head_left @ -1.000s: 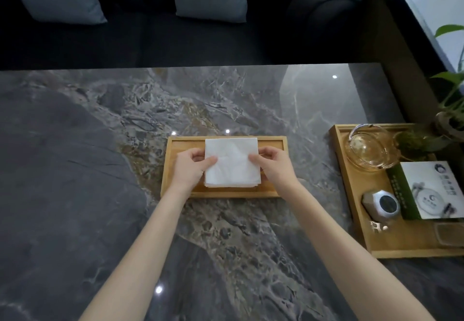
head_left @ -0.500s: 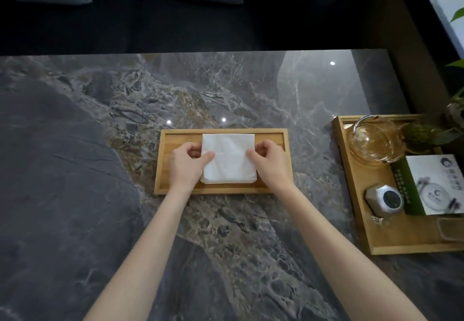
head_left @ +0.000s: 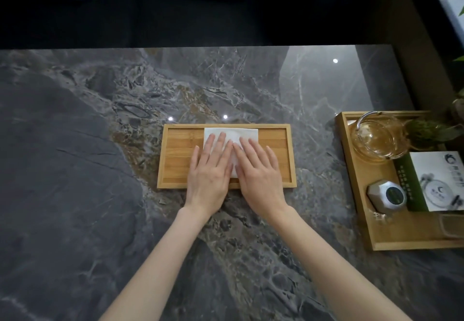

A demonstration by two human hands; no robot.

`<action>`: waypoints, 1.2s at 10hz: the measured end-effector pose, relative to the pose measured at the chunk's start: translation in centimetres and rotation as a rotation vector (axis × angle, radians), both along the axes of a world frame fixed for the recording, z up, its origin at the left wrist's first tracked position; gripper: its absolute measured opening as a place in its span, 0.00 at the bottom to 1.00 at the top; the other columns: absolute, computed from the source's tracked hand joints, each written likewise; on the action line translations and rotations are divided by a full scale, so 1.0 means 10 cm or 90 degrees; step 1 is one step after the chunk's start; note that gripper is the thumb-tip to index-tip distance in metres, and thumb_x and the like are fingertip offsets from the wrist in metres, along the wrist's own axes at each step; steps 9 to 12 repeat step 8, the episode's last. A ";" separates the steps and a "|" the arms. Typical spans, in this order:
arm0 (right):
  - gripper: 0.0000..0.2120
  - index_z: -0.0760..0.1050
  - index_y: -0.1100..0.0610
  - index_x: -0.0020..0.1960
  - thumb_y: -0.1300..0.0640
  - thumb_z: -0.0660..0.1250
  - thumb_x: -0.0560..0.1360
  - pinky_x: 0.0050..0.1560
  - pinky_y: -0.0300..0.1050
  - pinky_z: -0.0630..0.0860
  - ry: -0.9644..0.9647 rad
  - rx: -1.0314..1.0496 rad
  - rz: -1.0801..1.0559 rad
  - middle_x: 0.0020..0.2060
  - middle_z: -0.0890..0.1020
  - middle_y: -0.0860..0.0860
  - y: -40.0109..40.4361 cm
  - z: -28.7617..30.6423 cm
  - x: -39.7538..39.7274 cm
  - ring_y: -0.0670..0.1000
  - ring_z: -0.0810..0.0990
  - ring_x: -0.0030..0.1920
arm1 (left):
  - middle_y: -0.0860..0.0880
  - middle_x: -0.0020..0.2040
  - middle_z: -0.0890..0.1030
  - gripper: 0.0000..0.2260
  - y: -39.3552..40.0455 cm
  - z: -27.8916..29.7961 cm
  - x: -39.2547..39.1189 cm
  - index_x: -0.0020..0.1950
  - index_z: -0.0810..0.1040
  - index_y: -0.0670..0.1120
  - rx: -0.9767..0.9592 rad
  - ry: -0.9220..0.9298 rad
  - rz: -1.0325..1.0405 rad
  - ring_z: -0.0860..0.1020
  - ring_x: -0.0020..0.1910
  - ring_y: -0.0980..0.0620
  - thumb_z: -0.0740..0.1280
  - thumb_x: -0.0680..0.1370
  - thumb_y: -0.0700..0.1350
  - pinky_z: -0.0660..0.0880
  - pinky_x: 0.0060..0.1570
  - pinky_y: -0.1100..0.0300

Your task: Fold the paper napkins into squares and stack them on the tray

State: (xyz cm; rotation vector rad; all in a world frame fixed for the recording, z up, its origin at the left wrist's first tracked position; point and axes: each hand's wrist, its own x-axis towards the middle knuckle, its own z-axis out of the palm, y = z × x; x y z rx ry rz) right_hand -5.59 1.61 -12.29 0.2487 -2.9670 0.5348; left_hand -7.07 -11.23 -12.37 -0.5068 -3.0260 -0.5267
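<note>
A dark marble table (head_left: 75, 170) fills most of the frame. Directly on it lie two wooden trays — a small tray (head_left: 175, 160) at centre, a larger tray (head_left: 361, 195) at the right edge. The rest of the top — left, far side and bottom — is bare stone.

Napkins (head_left: 234, 133) on tray (head_left: 175, 155), table (head_left: 75, 170) centre, second tray (head_left: 361, 195) right, both hands atop napkins

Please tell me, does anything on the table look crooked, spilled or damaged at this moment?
Nothing stands out. The folded napkins lie square to the small wooden tray, with the left hand and the right hand flat on top. On the larger tray the glass pitcher stands upright, and no spill shows.
</note>
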 end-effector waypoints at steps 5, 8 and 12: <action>0.21 0.65 0.56 0.71 0.54 0.49 0.79 0.72 0.56 0.48 -0.113 0.018 -0.034 0.71 0.67 0.52 0.20 0.05 0.01 0.52 0.59 0.73 | 0.47 0.73 0.62 0.21 -0.28 0.09 0.03 0.71 0.63 0.43 0.050 -0.121 0.050 0.58 0.72 0.50 0.49 0.80 0.49 0.56 0.69 0.52; 0.11 0.76 0.56 0.57 0.60 0.62 0.76 0.50 0.53 0.77 -0.113 -0.394 -0.249 0.49 0.83 0.54 0.36 0.61 0.00 0.53 0.80 0.48 | 0.46 0.50 0.83 0.08 -0.36 0.69 0.04 0.52 0.81 0.43 0.282 -0.160 0.144 0.78 0.47 0.51 0.64 0.76 0.42 0.71 0.45 0.67; 0.11 0.76 0.56 0.57 0.60 0.62 0.76 0.50 0.53 0.77 -0.113 -0.394 -0.249 0.49 0.83 0.54 0.36 0.61 0.00 0.53 0.80 0.48 | 0.46 0.50 0.83 0.08 -0.36 0.69 0.04 0.52 0.81 0.43 0.282 -0.160 0.144 0.78 0.47 0.51 0.64 0.76 0.42 0.71 0.45 0.67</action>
